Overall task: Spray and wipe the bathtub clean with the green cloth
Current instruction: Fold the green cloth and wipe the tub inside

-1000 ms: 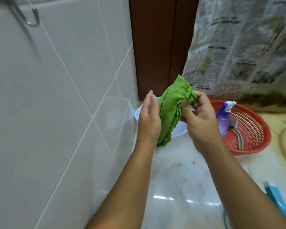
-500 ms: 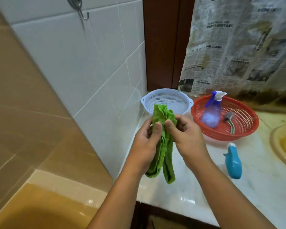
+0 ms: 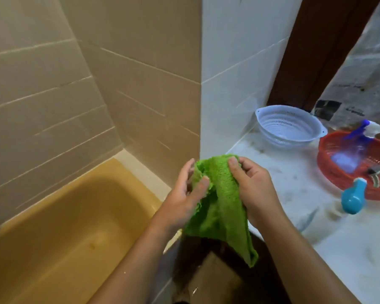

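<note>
Now, head view. We hold the green cloth (image 3: 222, 202) in both hands, in the air over the gap between the bathtub (image 3: 64, 227) and the bench (image 3: 294, 183). The left hand (image 3: 184, 198) pinches the cloth's left edge between thumb and curled fingers. The right hand (image 3: 252, 189) is clamped on the upper right fold. The cloth hangs to a point below our wrists.

The bathtub lies at lower left, with a beige tiled wall (image 3: 53, 84) behind it. On the bench stands a white colander (image 3: 287, 128), and just beside it a red basket (image 3: 329, 172) with the spray bottle (image 3: 349, 159) tilted inside. A blue bottle (image 3: 352, 197) sits at the basket's front rim; we cannot tell whether they touch.

The red basket is cut off at the right edge. The spray bottle is blurred. A small dark item beside it is too blurred to name. Our forearms hide the dark space under the bench edge.
</note>
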Motion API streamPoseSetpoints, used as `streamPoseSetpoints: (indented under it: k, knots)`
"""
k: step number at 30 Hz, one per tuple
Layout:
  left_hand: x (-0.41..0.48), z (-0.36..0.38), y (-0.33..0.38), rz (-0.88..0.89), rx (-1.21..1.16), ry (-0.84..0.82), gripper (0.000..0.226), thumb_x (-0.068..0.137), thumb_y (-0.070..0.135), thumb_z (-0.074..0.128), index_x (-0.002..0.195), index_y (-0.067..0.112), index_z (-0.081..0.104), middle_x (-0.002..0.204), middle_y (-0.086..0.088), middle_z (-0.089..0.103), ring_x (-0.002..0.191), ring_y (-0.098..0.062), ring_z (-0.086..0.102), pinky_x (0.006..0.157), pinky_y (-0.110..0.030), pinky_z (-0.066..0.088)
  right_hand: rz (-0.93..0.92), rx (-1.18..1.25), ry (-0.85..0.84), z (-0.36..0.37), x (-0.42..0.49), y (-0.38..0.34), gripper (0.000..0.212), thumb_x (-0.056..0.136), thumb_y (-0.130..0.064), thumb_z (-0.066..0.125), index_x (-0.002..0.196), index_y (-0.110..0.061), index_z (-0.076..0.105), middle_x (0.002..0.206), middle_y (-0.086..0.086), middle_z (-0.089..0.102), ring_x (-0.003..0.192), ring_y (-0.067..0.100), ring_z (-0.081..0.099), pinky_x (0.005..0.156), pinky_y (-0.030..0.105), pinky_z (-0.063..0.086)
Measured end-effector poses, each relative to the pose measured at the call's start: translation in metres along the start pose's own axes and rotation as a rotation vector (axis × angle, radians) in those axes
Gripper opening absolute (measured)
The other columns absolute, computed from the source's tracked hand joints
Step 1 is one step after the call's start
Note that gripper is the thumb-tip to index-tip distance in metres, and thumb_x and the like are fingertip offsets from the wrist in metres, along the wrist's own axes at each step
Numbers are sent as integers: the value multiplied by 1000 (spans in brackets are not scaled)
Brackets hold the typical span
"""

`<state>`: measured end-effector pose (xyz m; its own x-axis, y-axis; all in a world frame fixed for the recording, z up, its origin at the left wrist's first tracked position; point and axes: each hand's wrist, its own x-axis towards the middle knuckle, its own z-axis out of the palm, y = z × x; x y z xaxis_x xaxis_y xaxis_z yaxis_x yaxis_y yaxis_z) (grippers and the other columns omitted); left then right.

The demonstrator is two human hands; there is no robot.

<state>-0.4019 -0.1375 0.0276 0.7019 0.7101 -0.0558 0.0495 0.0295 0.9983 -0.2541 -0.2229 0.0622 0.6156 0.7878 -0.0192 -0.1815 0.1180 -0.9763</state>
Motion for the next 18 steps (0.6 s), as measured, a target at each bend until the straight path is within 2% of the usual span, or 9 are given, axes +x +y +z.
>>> streamPoseSetpoints:
  k: [3, 6, 8, 9, 11, 13, 14, 16, 18]
  knots:
    - [-28, -41, 3, 86, 199, 77, 92, 81, 78, 65, 158, 55, 21, 164, 29, 27, 149, 11, 25, 121, -26, 30, 43, -65, -210, 32, -7, 7, 23, 107, -22, 56, 105, -9, 75, 97, 20, 77, 85, 33, 72, 85, 56, 57]
    - [-49, -77, 14, 166, 339, 10, 87, 89, 65, 62, 162, 47, 19, 166, 26, 26, 152, 8, 22, 121, -15, 27, 9, -224, -442, 61, -10, 8, 24, 108, -23, 54, 104, -13, 75, 89, 20, 74, 75, 30, 65, 72, 49, 52]
    - [-57, -99, 17, 147, 409, -19, 76, 95, 53, 62, 161, 35, 30, 161, 21, 39, 148, 3, 36, 119, -22, 35, -40, -299, -561, 78, -8, 4, 22, 109, -21, 53, 106, -15, 75, 91, 23, 73, 76, 33, 66, 70, 52, 54]
    - [-62, -109, 19, 128, 423, -14, 64, 99, 43, 63, 157, 29, 40, 151, 19, 51, 139, 0, 48, 113, -27, 44, -67, -333, -599, 86, -6, 1, 22, 109, -18, 53, 105, -15, 75, 92, 22, 74, 78, 32, 67, 72, 50, 56]
    - [-70, -126, 21, 70, 390, 23, 33, 104, 26, 61, 136, 21, 62, 121, 14, 70, 111, -6, 66, 91, -32, 56, -100, -375, -657, 102, -3, -4, 22, 108, -11, 53, 104, -11, 74, 92, 20, 73, 80, 25, 68, 75, 44, 56]
    - [-78, -144, 22, 62, 455, 89, 15, 105, 26, 61, 115, 21, 70, 107, 9, 70, 98, -7, 66, 84, -31, 54, -107, -392, -713, 117, 0, -4, 21, 107, -7, 52, 104, -9, 73, 95, 19, 73, 83, 21, 67, 79, 41, 55]
    - [-82, -153, 24, 86, 506, 117, 14, 104, 29, 61, 111, 22, 71, 107, 10, 65, 98, -6, 64, 84, -28, 52, -107, -396, -736, 125, 0, -2, 22, 107, -6, 52, 105, -10, 73, 96, 17, 74, 86, 20, 68, 81, 40, 55]
    - [-91, -170, 29, 106, 530, 140, 21, 102, 37, 62, 114, 21, 70, 113, 7, 62, 105, -8, 62, 90, -27, 52, -111, -372, -738, 142, 1, 5, 23, 107, -5, 52, 109, -14, 72, 99, 12, 74, 90, 20, 68, 83, 38, 55]
    - [-100, -185, 34, 66, 426, 174, 23, 101, 41, 64, 113, 21, 67, 106, 0, 70, 98, -16, 68, 86, -37, 58, -95, -281, -679, 161, -3, 12, 23, 106, -9, 55, 118, -21, 70, 101, 12, 73, 91, 21, 68, 83, 37, 56]
